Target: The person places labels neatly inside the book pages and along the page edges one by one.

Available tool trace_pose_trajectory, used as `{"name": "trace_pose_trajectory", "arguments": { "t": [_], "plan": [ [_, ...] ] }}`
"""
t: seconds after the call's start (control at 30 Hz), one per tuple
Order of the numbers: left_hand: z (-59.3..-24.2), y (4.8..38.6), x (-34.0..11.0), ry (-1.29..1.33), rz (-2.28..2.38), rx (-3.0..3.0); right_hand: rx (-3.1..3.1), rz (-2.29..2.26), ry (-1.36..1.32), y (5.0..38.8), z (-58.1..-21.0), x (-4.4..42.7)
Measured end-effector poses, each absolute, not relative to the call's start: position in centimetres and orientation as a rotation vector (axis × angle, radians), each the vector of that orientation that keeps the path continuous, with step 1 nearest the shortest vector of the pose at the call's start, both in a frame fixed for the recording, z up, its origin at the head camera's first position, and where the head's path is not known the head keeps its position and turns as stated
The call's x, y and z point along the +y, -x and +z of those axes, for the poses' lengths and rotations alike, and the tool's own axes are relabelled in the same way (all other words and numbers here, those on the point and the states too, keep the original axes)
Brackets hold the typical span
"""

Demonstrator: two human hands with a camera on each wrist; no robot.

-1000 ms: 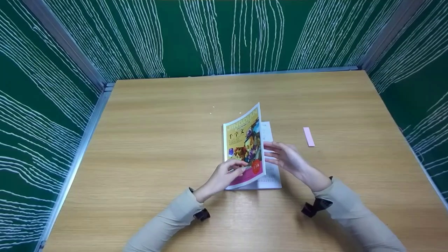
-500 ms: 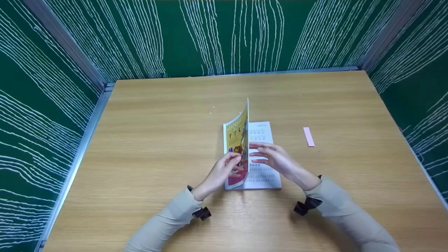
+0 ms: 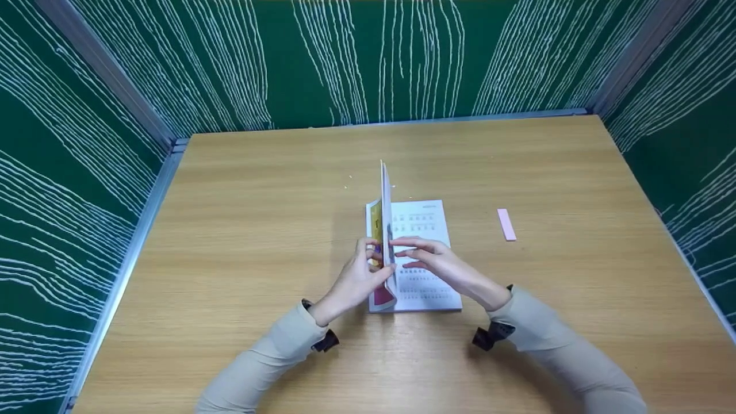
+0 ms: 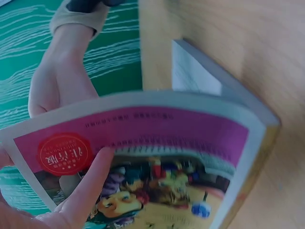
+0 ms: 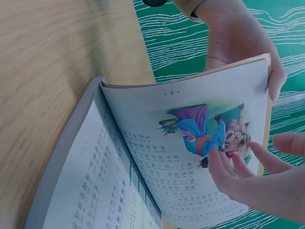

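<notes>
A paperback book (image 3: 428, 290) lies on the table with its front cover and some leaves raised almost upright. My left hand (image 3: 352, 283) grips this raised part, its fingers on the cover side and its thumb over the outer edge. The cover, magenta and yellow with cartoon figures, fills much of the left wrist view. My right hand (image 3: 445, 265) is on the inner side, with loosely bent fingers (image 5: 224, 167) at or close to the illustrated page (image 5: 147, 102); contact is hard to tell. Printed text covers the flat right-hand page (image 5: 90, 176).
A small pink strip (image 3: 506, 224) lies on the wooden table (image 3: 259, 218) to the right of the book. Tiny white specks lie behind the book. Green walls (image 3: 322, 63) with white lines enclose the table at the back and sides.
The cover and leaves have swung left from a slant to almost upright. My right hand has followed them leftward. My left thumb has come round the outer edge.
</notes>
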State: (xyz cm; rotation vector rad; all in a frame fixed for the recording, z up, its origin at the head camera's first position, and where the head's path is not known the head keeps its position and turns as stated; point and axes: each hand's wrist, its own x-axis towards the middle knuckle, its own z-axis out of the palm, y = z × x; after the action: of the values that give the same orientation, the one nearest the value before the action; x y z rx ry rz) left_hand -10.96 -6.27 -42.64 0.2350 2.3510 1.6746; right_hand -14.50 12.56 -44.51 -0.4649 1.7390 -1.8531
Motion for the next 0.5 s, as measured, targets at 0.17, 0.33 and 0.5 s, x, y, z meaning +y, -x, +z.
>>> {"name": "trace_pose_trajectory", "arguments": {
  "t": [0.17, 0.33, 0.5],
  "plan": [
    [-43.1, 11.0, -7.0, -0.535, 1.514, 2.657, 1.764, -1.806, 0.507, 14.7, -44.5, 12.5],
    [-43.5, 11.4, -8.3, -1.003, 1.110, 2.979, 1.774, -1.797, 0.557, 14.9, -44.7, 12.4],
    [-43.7, 11.8, -9.4, -1.358, 0.635, 3.081, 1.781, -1.783, 0.568, 15.0, -45.1, 12.4]
  ]
}}
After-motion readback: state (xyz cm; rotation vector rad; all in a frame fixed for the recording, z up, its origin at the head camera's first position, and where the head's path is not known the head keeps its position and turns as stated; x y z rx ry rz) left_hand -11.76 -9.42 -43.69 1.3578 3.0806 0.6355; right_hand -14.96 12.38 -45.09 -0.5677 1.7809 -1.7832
